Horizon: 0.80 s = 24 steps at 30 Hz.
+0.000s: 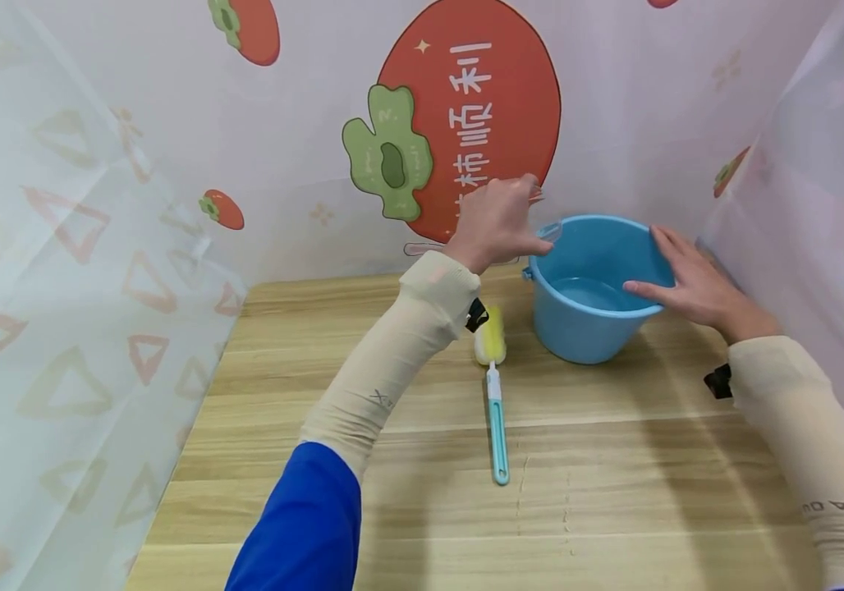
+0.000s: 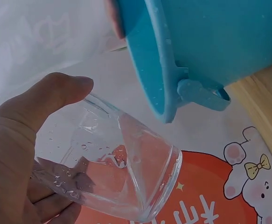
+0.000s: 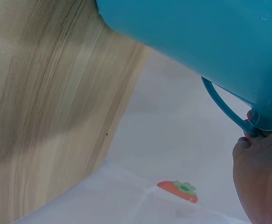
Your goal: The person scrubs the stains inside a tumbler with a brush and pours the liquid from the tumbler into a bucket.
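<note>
My left hand (image 1: 496, 217) holds a clear drinking glass (image 2: 126, 163) beside the left rim of a light blue bucket (image 1: 584, 336). Water drops cling to the glass, and in the left wrist view the thumb and fingers lie on opposite sides of it. Most of the glass is hidden by the hand in the head view. My right hand (image 1: 695, 283) grips the bucket's right rim, thumb on the inner side and fingers outside. The bucket stands upright, and its handle (image 3: 224, 108) hangs down in the right wrist view.
A bottle brush (image 1: 497, 427) with a yellow-and-white sponge head and a teal handle lies on the wooden table (image 1: 282, 484), left of and in front of the bucket. Small wet marks show near it. Printed white curtains (image 1: 304, 148) close in the back and sides.
</note>
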{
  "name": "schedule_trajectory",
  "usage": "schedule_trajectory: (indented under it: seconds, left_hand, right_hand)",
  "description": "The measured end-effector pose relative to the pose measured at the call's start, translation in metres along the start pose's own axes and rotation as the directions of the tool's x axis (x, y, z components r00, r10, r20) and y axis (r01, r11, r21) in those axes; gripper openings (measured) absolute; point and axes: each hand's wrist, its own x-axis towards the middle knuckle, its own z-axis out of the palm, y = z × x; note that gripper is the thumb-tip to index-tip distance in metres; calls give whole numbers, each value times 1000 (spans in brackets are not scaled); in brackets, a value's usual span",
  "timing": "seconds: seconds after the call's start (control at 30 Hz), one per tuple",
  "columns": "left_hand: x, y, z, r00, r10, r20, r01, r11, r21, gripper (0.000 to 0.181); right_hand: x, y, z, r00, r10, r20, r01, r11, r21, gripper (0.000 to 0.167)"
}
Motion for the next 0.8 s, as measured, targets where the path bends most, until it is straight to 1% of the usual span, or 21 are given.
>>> schedule_trajectory:
  seconds: [0.07,0.17,0.23,0.3,0.43,0.53,0.63,0.8]
  left_hand:
    - [5,3,2,1000,12,13,-12,999,41,62]
    - [9,7,6,999,23,37,-27,994,108,59]
    - [12,10,8,998,39,54,-47,988,146,57]
    - [15,13,11,996,71,61,-80,982,172,57]
    - [17,19,18,989,124,77,-139,961,240,61]
    - [19,22,22,986,143,88,-163,940,300,68]
    - [19,24,25,984,152,95,-176,927,332,70]
    - [21,29,27,980,177,87,-197,911,362,68]
  right_hand:
    - [0,0,-1,1000,0,-3,0,1000,-3,109]
    - [1,1,0,1000,0,1,0,1000,-1,109]
    - [1,1,0,1000,3,1,-3,1000,4,109]
    - [0,1,-1,1000,6,-6,-6,1000,7,109]
    - [-2,0,-1,1000,6,-20,-6,1000,11,108]
    - [-2,-1,-1,1000,1,-25,0,1000,15,107]
    - [-1,-1,1,1000,-1,-26,2,1000,17,107]
    - [-1,0,2,1000,9,-27,-9,1000,17,108]
